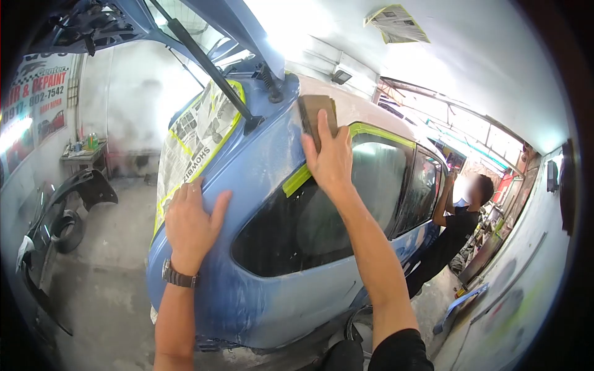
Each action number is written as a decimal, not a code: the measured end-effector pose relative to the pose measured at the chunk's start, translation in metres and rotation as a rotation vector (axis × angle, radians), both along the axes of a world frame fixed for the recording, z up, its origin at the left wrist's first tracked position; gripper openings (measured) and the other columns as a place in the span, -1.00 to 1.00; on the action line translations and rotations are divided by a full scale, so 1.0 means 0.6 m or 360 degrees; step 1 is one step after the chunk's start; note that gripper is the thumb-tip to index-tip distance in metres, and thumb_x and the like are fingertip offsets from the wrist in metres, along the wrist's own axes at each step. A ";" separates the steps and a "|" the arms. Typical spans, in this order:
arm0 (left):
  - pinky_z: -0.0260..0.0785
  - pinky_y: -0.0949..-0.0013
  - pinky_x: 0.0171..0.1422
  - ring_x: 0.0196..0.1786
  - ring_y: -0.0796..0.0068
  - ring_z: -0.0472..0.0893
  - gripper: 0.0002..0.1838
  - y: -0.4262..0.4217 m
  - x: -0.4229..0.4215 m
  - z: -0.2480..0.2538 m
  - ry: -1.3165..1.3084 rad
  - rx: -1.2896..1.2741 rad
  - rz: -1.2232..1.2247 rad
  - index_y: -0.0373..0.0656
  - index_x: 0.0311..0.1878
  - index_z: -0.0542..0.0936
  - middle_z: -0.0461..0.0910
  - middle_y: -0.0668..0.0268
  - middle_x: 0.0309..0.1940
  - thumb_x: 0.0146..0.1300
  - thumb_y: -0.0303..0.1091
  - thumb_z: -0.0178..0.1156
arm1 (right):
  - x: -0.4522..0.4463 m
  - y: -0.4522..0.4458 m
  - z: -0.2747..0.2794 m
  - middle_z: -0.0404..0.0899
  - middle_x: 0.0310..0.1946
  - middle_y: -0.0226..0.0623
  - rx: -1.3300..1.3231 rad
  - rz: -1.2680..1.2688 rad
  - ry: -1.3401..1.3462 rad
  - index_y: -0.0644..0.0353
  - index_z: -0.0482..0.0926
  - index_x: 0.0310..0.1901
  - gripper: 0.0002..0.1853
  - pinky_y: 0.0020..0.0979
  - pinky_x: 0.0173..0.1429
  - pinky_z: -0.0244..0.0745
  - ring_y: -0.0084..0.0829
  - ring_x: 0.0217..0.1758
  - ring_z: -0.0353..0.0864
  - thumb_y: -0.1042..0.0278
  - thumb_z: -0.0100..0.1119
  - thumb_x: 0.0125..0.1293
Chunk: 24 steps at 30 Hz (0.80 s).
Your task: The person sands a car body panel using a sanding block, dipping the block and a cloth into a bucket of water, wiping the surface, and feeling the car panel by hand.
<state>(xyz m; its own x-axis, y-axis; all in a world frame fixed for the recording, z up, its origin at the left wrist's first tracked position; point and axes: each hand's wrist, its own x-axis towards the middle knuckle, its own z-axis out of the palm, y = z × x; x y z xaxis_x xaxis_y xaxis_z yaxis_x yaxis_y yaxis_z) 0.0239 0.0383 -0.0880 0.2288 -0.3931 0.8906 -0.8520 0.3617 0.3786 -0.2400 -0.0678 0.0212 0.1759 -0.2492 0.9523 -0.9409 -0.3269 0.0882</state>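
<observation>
My right hand (333, 159) presses a brown sanding block (311, 110) against the upper rear pillar of a blue car (272, 151), its fingers laid along the block. Pale dust and whitish patches mark the paint there. Below the right hand, yellow-green masking tape (298, 180) edges the dark rear side window (303, 232). My left hand (193, 219), with a watch on the wrist, rests open on the blue body beside the tailgate opening. Newspaper (204, 127) taped along its edge covers that opening.
Above me the raised tailgate hangs on a black strut (207, 68). A person in dark clothes (455, 238) stands farther along the car's side. Loose bumper parts (46, 247) lie at left near a small table (86, 151). A wall runs along the right.
</observation>
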 end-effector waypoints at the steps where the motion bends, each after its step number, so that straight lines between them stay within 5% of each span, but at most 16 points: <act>1: 0.51 -0.01 -0.02 -0.07 -0.12 0.68 -0.41 -0.001 -0.001 0.000 0.0000 0.0008 0.0009 -0.31 0.13 0.64 0.70 -0.03 -0.12 0.34 0.08 0.36 | 0.000 0.000 0.008 0.40 0.20 0.42 0.0056 -0.0008 -0.0019 0.05 0.41 0.49 -0.33 0.26 0.25 0.45 0.35 0.26 0.47 -0.08 0.18 0.44; 7: 0.51 0.00 -0.01 -0.07 -0.11 0.68 -0.42 -0.006 0.000 0.004 -0.0038 -0.0052 0.0045 -0.32 0.12 0.64 0.70 -0.03 -0.11 0.36 0.08 0.35 | 0.000 -0.101 0.187 0.38 0.25 0.44 0.0290 -0.0213 -0.0319 0.05 0.39 0.50 -0.33 0.25 0.28 0.44 0.38 0.28 0.45 -0.07 0.17 0.45; 13: 0.52 0.01 -0.02 -0.08 -0.09 0.69 -0.40 0.000 -0.003 -0.001 -0.0010 0.0005 0.0018 -0.33 0.14 0.64 0.70 -0.02 -0.12 0.37 0.08 0.34 | 0.046 0.011 0.016 0.38 0.23 0.44 0.0120 -0.0058 0.0001 0.05 0.34 0.54 -0.28 0.30 0.25 0.44 0.38 0.28 0.46 -0.07 0.18 0.44; 19: 0.50 0.00 0.00 -0.11 -0.09 0.68 -0.39 0.001 -0.005 0.007 0.0017 -0.0003 0.0013 -0.37 0.08 0.66 0.69 -0.02 -0.18 0.33 0.09 0.37 | 0.037 -0.071 0.173 0.37 0.27 0.52 0.0285 -0.0155 -0.0256 -0.02 0.39 0.52 -0.32 0.24 0.33 0.43 0.42 0.31 0.46 -0.13 0.14 0.46; 24: 0.52 0.01 0.00 -0.07 -0.11 0.69 -0.40 0.005 -0.003 0.003 0.0020 0.0039 0.0015 -0.33 0.12 0.66 0.71 -0.04 -0.10 0.35 0.08 0.36 | 0.035 -0.020 0.060 0.38 0.23 0.43 0.0133 -0.0044 -0.0075 0.03 0.38 0.51 -0.30 0.30 0.30 0.41 0.41 0.27 0.46 -0.11 0.19 0.44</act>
<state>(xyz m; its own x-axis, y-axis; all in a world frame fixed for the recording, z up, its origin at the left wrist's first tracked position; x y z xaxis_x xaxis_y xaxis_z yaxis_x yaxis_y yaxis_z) 0.0218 0.0412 -0.0859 0.2436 -0.4127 0.8777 -0.8506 0.3439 0.3978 -0.2191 -0.0797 0.0573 0.1231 -0.3323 0.9351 -0.9522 -0.3051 0.0169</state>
